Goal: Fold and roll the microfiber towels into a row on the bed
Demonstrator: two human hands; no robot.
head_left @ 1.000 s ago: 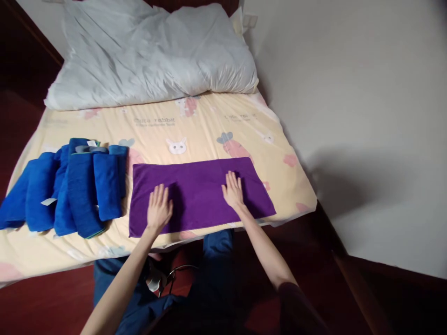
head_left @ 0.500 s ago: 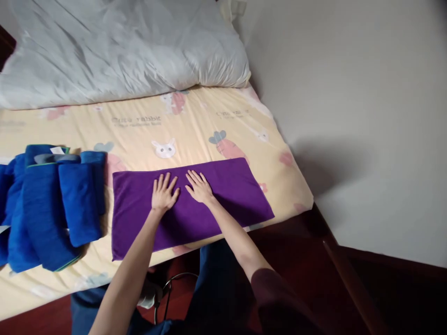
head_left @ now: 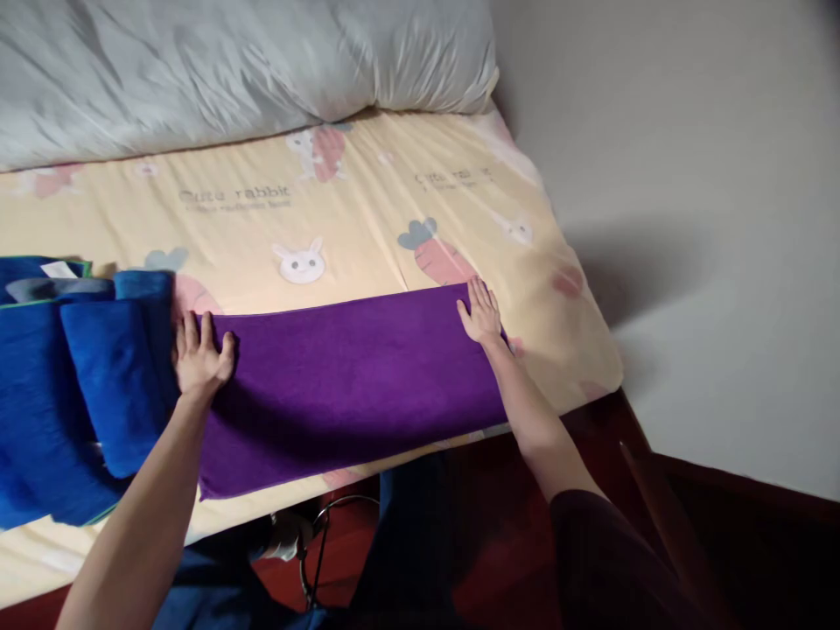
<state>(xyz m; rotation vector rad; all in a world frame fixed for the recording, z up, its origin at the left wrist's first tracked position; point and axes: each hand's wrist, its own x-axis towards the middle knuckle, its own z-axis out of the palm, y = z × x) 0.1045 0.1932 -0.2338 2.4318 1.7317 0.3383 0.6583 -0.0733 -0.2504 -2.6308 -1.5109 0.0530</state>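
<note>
A purple towel (head_left: 347,376) lies flat and smooth along the front edge of the bed, wider than it is deep. At its far left corner rests my left hand (head_left: 201,359), fingers spread, close beside the blue towels. My right hand (head_left: 482,315) lies flat with fingers stretched on the far right corner of the purple cloth. Neither hand grips anything. Blue folded towels (head_left: 111,376), some with green edging and one with a white tag, are piled to the left.
The bed's yellow sheet (head_left: 354,227) has rabbit and carrot prints. A grey-white quilt (head_left: 262,70) is bunched at the back. A pale wall (head_left: 709,175) rises on the right. Below the bed edge are my legs and a thin metal frame (head_left: 315,560).
My hands have slid apart from the middle of the purple towel, the left one to its left corner and the right one to its right corner. The view has shifted closer.
</note>
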